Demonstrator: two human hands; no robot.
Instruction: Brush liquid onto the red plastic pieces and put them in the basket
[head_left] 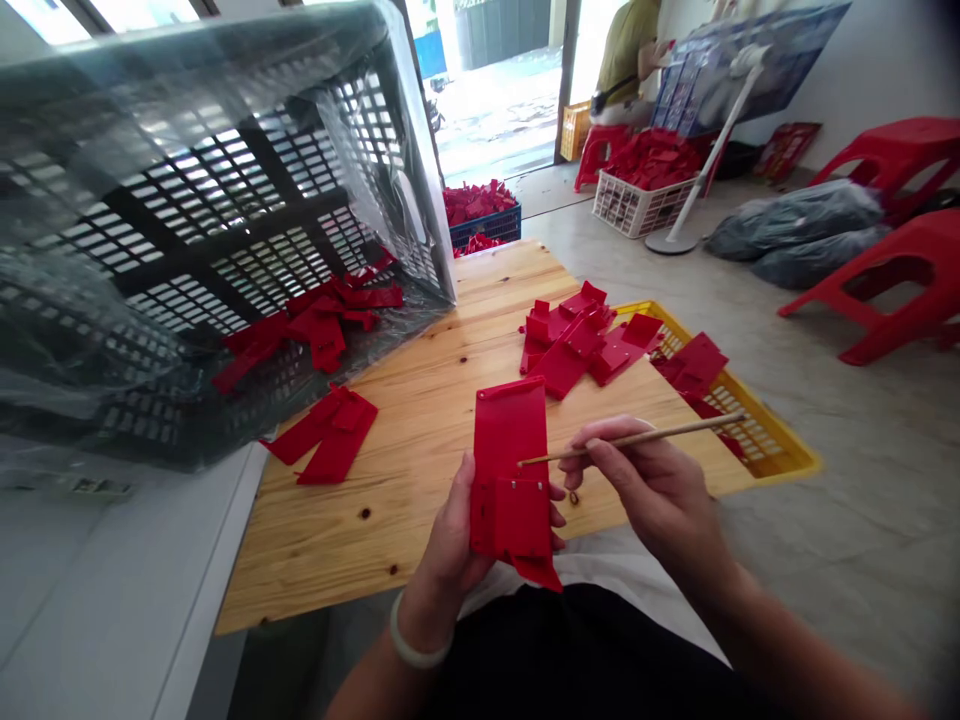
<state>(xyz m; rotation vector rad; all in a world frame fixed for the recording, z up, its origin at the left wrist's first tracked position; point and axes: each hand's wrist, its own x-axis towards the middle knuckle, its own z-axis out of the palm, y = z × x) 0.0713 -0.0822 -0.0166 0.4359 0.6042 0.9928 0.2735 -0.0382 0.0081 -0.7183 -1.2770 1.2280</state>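
My left hand (pixel 448 535) is wrapped round a flat red plastic part (pixel 511 430), which has a raised flap near its lower end with two small shiny dots. Between the thumb and fingers of my right hand (pixel 649 480) is a thin wooden stick (pixel 637 437), like a fine paintbrush or skewer. Its narrow tip meets or hovers just over the red part, above the flap; I cannot tell whether it touches. Beyond the held part, a pile of similar red parts (pixel 577 340) lies on the wooden table (pixel 420 440). A few more red parts (pixel 330 435) rest to the left.
A plastic-lined dark crate (pixel 442 240) lies on its side at left, with red parts inside. At the table's right edge sits a yellow basket (pixel 787 462). Further off are a white crate (pixel 637 207), a fan stand (pixel 671 241), red stools (pixel 892 280) and a seated person (pixel 628 50).
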